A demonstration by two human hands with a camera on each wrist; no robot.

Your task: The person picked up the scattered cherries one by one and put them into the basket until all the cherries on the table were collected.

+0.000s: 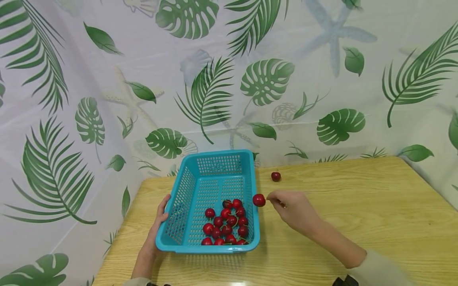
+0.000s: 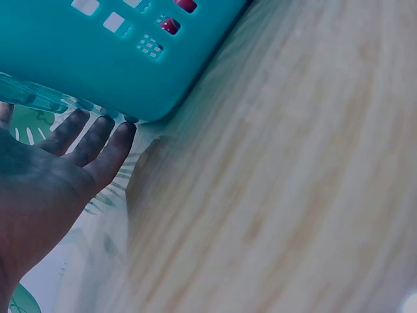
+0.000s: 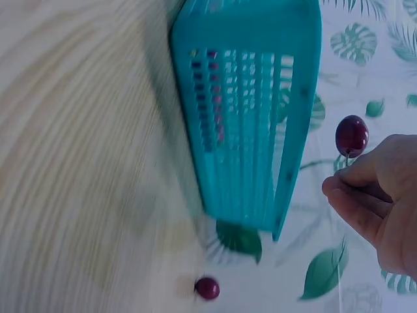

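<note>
A blue plastic basket [image 1: 219, 249] stands on the table, with several red cherries [image 1: 226, 229] gathered at its near right part. My left hand [image 1: 157, 220] is at the basket's left side; in the left wrist view its fingers [image 2: 98, 140] reach out fairly straight, tips at the rim. By its stem, my right hand [image 1: 295, 210] pinches one cherry [image 3: 352, 135] between thumb and finger. This cherry hangs just outside the basket's right rim in the right wrist view and overlaps that rim in the head view.
A single cherry [image 1: 276, 176] lies on the wooden table [image 1: 358, 206], right of the basket near the back edge. Behind the table hangs a white cloth [image 1: 304, 131] printed with green leaves; it also runs along the left side.
</note>
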